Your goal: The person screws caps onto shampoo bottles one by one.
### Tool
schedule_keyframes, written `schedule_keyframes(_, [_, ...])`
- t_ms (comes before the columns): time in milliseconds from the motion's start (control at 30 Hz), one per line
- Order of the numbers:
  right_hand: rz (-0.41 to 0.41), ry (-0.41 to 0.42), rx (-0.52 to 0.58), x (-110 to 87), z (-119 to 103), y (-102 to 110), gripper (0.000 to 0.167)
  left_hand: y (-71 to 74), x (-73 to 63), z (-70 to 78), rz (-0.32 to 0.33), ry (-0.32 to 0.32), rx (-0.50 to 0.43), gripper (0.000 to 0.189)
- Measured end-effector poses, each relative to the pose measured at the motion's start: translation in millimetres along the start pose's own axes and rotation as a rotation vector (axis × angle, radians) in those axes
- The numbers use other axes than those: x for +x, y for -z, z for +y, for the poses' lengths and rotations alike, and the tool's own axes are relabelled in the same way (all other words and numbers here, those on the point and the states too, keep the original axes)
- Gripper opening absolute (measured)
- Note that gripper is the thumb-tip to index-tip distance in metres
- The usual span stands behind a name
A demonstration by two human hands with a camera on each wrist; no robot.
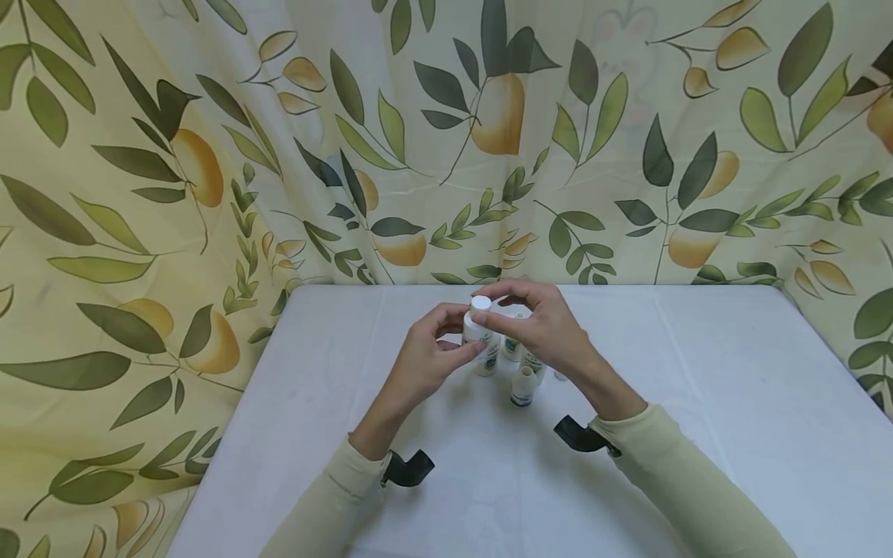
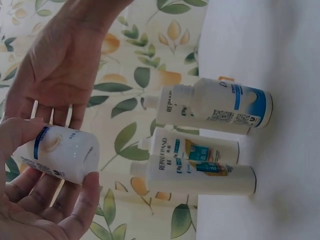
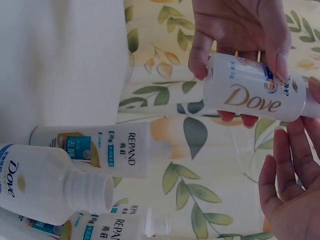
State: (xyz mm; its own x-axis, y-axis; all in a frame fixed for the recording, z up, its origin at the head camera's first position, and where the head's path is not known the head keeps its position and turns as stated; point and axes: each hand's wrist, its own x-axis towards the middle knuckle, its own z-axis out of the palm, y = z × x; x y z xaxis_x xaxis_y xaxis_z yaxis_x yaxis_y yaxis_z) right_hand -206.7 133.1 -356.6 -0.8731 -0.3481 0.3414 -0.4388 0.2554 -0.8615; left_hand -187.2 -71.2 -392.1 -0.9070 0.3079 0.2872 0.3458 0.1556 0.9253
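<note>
Near the far side of the table, my left hand [image 1: 436, 349] grips a small white Dove bottle [image 3: 250, 90] round its body, above the other bottles. The bottle's base [image 2: 90, 160] faces the table in the left wrist view. My right hand [image 1: 547, 325] pinches the white cap [image 1: 480, 304] at the bottle's top between thumb and fingers. Below the hands stands an open-necked Dove bottle [image 3: 35, 182], its threaded mouth bare. White Repand bottles [image 2: 200, 177] with narrow tops stand close beside it.
A white cloth covers the table [image 1: 698, 449]. Behind it hangs a leaf-and-fruit patterned curtain [image 1: 446, 201], which continues down the left side. A black wrist camera [image 1: 408, 469] juts from the left sleeve, and another camera [image 1: 579, 434] from the right.
</note>
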Motion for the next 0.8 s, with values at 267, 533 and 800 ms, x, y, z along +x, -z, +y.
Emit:
schedule_keyframes(267, [-0.045,-0.001,-0.001,1.3,3.0,3.2,0.029,5.3,0.5,0.8,-0.040,0.028,-0.011,0.044])
schedule_keyframes(533, [-0.065,0.018,0.028,1.2,3.0,3.3,0.022,6.2,1.3,-1.5,-0.064,0.041,-0.026,0.043])
schedule_keyframes(800, [-0.100,-0.012,0.030,-0.9,1.9,1.5,0.022,6.5,-1.1,-3.9,-0.054,0.047,-0.019,0.039])
